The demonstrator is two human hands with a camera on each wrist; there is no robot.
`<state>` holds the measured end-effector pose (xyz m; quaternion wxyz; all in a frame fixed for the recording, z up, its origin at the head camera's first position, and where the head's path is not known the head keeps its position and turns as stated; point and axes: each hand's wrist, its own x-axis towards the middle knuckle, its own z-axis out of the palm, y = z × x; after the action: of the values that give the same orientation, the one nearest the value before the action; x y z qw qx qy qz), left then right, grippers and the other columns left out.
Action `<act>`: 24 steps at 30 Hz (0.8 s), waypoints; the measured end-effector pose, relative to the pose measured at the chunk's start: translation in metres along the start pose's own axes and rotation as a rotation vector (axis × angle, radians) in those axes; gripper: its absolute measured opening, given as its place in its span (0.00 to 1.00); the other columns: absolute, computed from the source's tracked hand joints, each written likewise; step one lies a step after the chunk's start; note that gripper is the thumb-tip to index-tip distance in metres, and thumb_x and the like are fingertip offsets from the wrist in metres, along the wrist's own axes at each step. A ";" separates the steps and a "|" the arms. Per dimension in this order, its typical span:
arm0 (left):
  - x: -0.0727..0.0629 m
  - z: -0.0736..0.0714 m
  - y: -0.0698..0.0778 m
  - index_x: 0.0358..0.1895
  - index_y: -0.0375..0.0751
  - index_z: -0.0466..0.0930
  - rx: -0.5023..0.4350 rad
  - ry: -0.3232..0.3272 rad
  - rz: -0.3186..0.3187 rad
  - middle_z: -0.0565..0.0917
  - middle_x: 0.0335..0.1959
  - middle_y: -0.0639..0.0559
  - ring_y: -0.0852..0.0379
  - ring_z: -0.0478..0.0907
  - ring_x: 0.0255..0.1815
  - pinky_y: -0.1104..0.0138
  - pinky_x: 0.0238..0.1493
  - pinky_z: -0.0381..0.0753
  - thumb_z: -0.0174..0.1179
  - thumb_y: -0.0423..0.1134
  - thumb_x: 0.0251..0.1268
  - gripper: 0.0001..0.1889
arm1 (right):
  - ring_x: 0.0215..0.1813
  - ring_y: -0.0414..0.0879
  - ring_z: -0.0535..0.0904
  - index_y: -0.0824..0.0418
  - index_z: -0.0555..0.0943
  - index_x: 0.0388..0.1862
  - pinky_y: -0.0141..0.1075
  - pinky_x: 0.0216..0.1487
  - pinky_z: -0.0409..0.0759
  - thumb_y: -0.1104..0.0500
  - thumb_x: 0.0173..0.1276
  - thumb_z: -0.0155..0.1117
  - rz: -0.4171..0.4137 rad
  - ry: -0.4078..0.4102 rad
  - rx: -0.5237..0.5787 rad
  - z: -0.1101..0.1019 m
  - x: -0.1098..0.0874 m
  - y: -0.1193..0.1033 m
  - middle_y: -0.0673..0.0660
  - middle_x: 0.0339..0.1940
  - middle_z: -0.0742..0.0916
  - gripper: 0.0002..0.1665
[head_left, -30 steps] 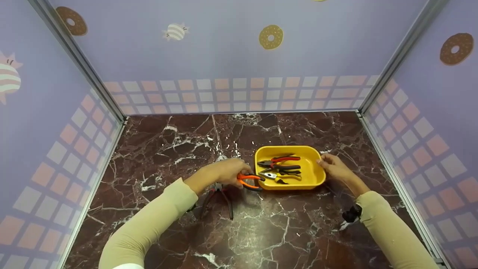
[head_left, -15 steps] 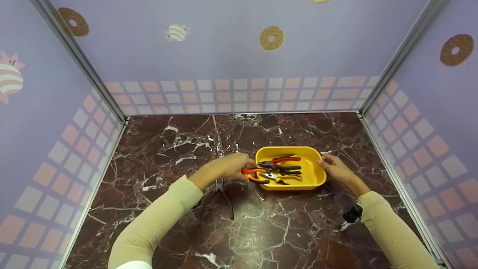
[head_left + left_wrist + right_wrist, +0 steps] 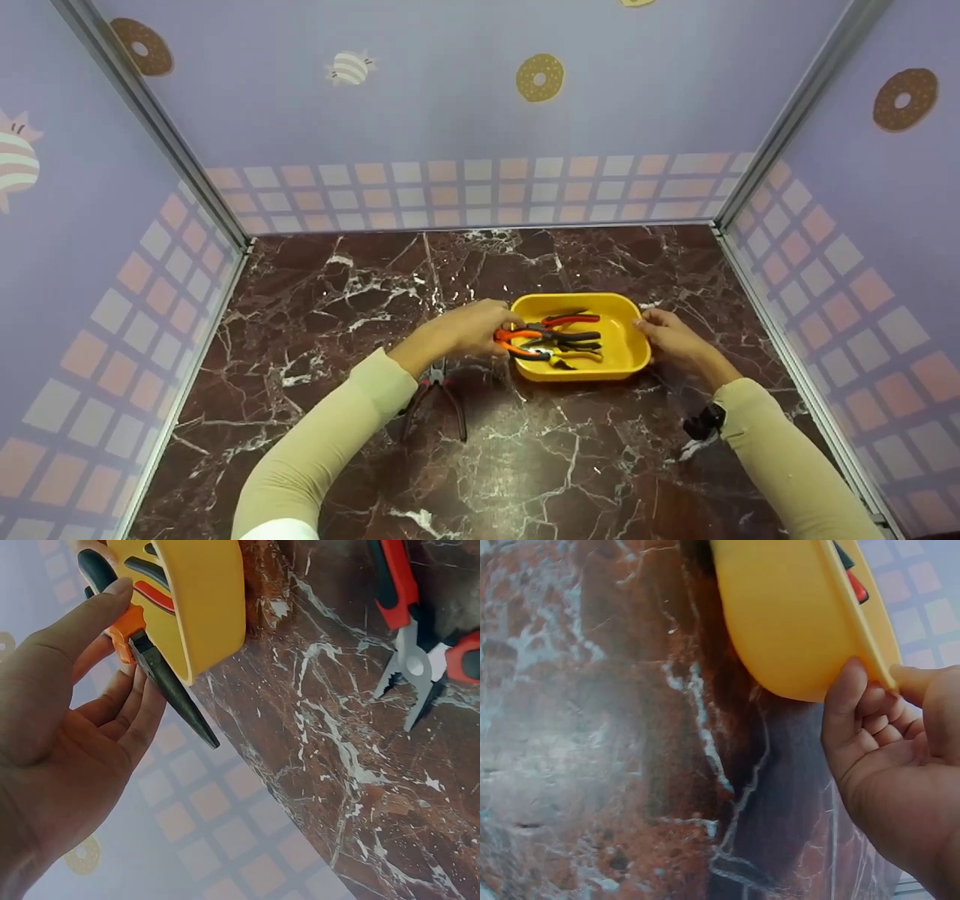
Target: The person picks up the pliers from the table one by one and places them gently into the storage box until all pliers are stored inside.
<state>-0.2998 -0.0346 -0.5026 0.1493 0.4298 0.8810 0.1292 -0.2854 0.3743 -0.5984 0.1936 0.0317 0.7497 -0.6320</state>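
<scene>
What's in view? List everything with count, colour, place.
Rounded tray: one, yellow, on tabletop
Long-nosed pliers: one, orange and black, above tray's left end
Overlapping pliers: at least two, red, yellow and black, inside tray
Open-jawed pliers: one, red and black, left of tray
Marble-patterned tabletop: one, reddish-brown, beneath tray
Printed walls: three, purple, around tabletop
Metal posts: two, grey, wall corners
Wrist device: at least one, black, right wrist
Sleeves: two, pale yellow, arms
Left hand: one, gripping long-nosed pliers
Right hand: one, pinching tray rim
</scene>
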 end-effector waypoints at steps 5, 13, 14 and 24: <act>0.005 -0.001 -0.001 0.71 0.43 0.80 0.017 0.021 0.020 0.83 0.58 0.44 0.48 0.80 0.57 0.56 0.64 0.80 0.77 0.45 0.64 0.32 | 0.29 0.44 0.75 0.74 0.68 0.55 0.35 0.27 0.80 0.57 0.87 0.52 0.043 -0.005 -0.083 -0.005 0.003 -0.011 0.56 0.32 0.74 0.18; 0.015 -0.003 0.003 0.72 0.45 0.79 0.000 0.040 0.009 0.83 0.59 0.48 0.51 0.80 0.57 0.58 0.61 0.81 0.76 0.45 0.65 0.32 | 0.37 0.47 0.76 0.73 0.70 0.65 0.40 0.37 0.85 0.62 0.85 0.50 0.050 0.044 -0.184 -0.012 0.006 -0.022 0.56 0.36 0.76 0.18; 0.016 -0.003 0.004 0.72 0.46 0.79 0.001 0.041 0.008 0.82 0.58 0.48 0.51 0.80 0.56 0.58 0.61 0.81 0.75 0.46 0.66 0.32 | 0.37 0.48 0.76 0.72 0.70 0.66 0.41 0.38 0.86 0.62 0.85 0.50 0.046 0.041 -0.182 -0.012 0.006 -0.023 0.56 0.36 0.77 0.19; 0.035 -0.002 0.007 0.73 0.47 0.78 -0.002 0.065 0.022 0.82 0.59 0.48 0.51 0.79 0.57 0.58 0.61 0.80 0.74 0.49 0.67 0.33 | 0.38 0.49 0.76 0.72 0.71 0.67 0.42 0.40 0.85 0.66 0.83 0.51 0.001 0.028 -0.193 -0.013 0.008 -0.031 0.57 0.34 0.76 0.19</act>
<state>-0.3159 -0.0028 -0.5033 0.1196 0.4350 0.8804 0.1458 -0.3052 0.3792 -0.5709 0.1856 0.0222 0.8097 -0.5562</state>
